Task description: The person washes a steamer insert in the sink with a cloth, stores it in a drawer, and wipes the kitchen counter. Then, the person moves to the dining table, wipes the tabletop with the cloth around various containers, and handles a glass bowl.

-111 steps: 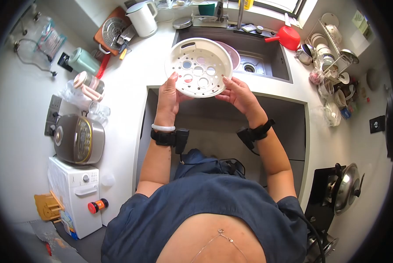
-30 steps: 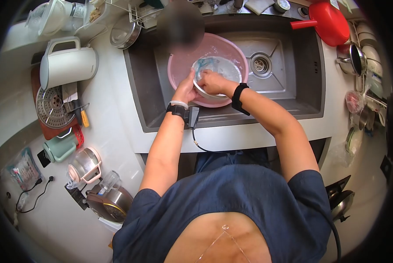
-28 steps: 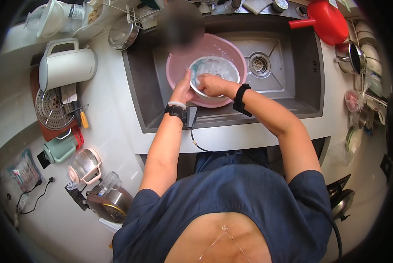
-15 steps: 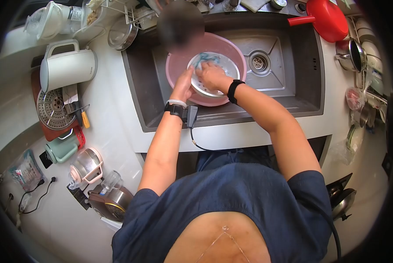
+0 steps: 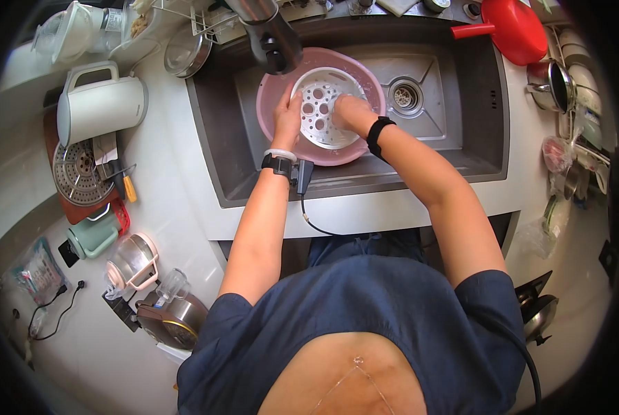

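A round white tray with holes (image 5: 317, 108) is tilted over the pink basin (image 5: 266, 83), which stands in the dark sink (image 5: 226, 166). My left hand (image 5: 286, 119) grips the tray's left rim, thumb along its inner side. Inside the tray, at its right part, lies my right hand (image 5: 353, 114), its fingers bent and pressed down; what they hold, if anything, is hidden. The dark faucet head (image 5: 275, 48) hangs just above the basin's upper left edge.
A metal drain (image 5: 405, 98) shows right of the basin. On the left counter stand a white kettle (image 5: 102, 104), a perforated metal disc (image 5: 81, 171) and a green jug (image 5: 96, 235). Beyond the sink's right corner sit a red ladle (image 5: 513, 34) and a steel pot (image 5: 551, 88).
The perforated tray came from in front of the counter down into the basin. My right hand moved from its left part to its right, and the blue-green item seen in it is out of sight.
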The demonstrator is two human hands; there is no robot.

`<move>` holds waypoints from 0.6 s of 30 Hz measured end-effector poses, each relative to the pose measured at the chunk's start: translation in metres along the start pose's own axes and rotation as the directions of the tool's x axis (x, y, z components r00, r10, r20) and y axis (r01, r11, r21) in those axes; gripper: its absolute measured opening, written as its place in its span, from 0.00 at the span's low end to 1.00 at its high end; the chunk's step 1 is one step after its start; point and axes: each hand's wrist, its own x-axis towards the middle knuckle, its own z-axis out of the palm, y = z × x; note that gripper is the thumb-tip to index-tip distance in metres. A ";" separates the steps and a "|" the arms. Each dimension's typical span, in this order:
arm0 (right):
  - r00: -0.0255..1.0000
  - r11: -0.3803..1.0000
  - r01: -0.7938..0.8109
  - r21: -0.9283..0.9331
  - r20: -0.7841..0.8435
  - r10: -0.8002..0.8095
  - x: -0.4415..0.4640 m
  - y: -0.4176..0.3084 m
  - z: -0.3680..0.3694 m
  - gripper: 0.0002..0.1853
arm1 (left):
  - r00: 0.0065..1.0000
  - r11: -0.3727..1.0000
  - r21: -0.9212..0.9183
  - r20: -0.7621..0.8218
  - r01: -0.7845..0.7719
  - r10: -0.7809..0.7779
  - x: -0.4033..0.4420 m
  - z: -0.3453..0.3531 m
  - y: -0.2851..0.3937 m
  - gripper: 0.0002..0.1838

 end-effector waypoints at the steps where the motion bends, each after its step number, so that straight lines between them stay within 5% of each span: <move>1: 0.998 0.998 0.040 0.045 0.048 -0.043 -0.008 -0.004 -0.009 0.15 | 1.000 1.000 0.003 0.002 0.004 -0.004 -0.001 0.000 0.000 0.23; 6: 0.967 0.962 0.197 0.191 0.123 -0.223 -0.001 -0.013 0.002 0.18 | 0.996 0.996 -0.027 0.027 0.082 -0.081 -0.001 -0.015 -0.010 0.24; 8: 0.957 0.772 0.106 0.627 0.145 -0.250 0.003 -0.019 0.003 0.18 | 0.987 0.987 -0.038 0.019 0.158 -0.157 -0.009 -0.012 -0.010 0.25; 9: 0.958 0.770 0.106 0.629 0.145 -0.249 0.005 -0.022 0.003 0.18 | 0.974 0.972 -0.055 0.012 0.229 -0.228 -0.013 -0.010 -0.009 0.27; 12: 0.998 0.287 -0.006 0.958 0.021 -0.051 0.010 -0.030 0.002 0.14 | 0.967 0.960 -0.146 0.127 0.239 -0.221 -0.012 -0.014 -0.005 0.28; 13: 0.994 0.019 -0.113 0.993 0.113 0.006 0.026 -0.027 0.008 0.15 | 0.960 0.951 -0.185 0.181 0.248 -0.215 -0.012 -0.014 0.001 0.28; 16: 0.989 0.017 -0.009 1.000 0.006 0.148 0.025 -0.028 0.012 0.16 | 0.962 0.941 -0.234 0.181 0.245 -0.206 -0.014 -0.007 0.009 0.28; 18: 1.000 0.152 -0.002 0.988 0.002 0.001 0.024 -0.021 0.009 0.26 | 0.969 0.942 -0.249 0.160 0.226 -0.190 -0.012 -0.005 0.010 0.28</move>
